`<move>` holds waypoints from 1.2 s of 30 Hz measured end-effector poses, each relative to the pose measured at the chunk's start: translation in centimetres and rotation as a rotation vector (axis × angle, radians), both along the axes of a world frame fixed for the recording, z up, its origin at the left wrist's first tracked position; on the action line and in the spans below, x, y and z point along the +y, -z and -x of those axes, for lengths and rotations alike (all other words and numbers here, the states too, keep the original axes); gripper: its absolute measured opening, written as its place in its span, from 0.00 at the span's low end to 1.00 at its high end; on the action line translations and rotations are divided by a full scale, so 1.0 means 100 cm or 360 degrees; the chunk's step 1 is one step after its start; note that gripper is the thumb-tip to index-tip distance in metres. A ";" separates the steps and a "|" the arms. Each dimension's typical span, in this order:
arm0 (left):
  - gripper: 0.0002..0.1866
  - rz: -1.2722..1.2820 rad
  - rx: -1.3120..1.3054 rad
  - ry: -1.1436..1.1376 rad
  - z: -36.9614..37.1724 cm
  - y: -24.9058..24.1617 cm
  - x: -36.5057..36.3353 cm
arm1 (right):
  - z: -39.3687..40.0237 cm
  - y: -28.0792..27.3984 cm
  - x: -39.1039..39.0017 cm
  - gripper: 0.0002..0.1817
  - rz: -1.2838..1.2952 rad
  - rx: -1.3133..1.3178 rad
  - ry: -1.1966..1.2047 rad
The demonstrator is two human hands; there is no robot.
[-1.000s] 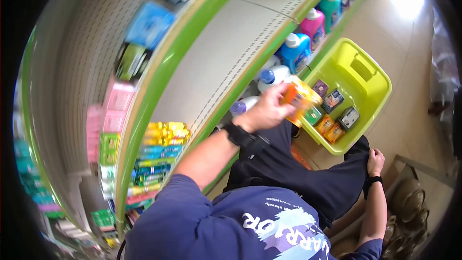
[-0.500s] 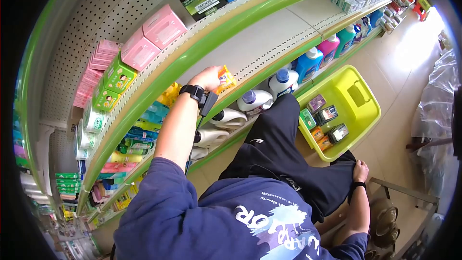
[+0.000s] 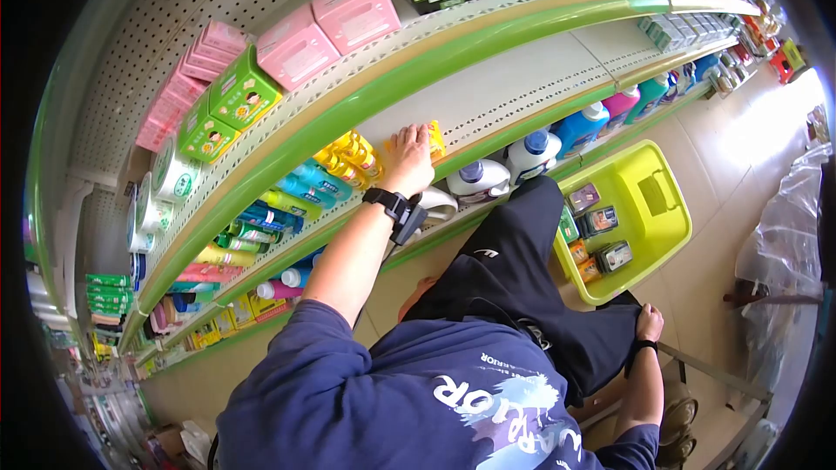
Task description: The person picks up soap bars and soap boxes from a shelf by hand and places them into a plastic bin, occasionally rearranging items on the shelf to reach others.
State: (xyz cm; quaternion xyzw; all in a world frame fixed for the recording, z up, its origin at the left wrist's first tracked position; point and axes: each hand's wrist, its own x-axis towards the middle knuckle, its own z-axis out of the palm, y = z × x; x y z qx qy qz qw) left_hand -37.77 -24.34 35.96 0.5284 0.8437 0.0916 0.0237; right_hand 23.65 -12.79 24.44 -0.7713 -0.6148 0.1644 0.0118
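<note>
My left hand (image 3: 409,159) lies palm down on the middle shelf, its fingers stretched over a small yellow-orange packet (image 3: 436,140). Yellow shows on both sides of the fingers; what lies under the palm is hidden. Close to its left stand yellow bottles (image 3: 350,159). On my knee, at the edge of the black trousers, rests my right hand (image 3: 650,322), loosely curled with nothing visible in it. Between my legs and the aisle, a lime-green basket (image 3: 675,231) holds several small packs, among them a purple one (image 3: 583,198) and an orange one (image 3: 589,271).
Pink boxes (image 3: 298,46) and green boxes (image 3: 245,92) line the upper shelf. Detergent bottles (image 3: 532,156) stand on the lower shelf beside my leg. At the right are clear plastic wrapping (image 3: 779,235) and a metal bar (image 3: 710,369) near my right forearm.
My left hand has come down flat over the packet that it held up by its edge before. The view has shifted, so the shelves sit further right. My right hand stays on the knee.
</note>
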 end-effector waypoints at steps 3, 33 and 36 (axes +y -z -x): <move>0.33 0.0066 0.0073 -0.0117 -0.015 -0.001 0.000 | -0.001 0.002 0.002 0.25 0.0015 -0.0052 -0.0053; 0.20 0.1296 -0.0840 0.1283 -0.355 0.202 0.183 | -0.021 0.014 -0.020 0.19 0.0005 0.0442 0.0506; 0.25 0.1526 -0.0602 0.1136 -0.376 0.268 0.198 | -0.025 0.016 -0.019 0.13 -0.0138 0.0583 0.0530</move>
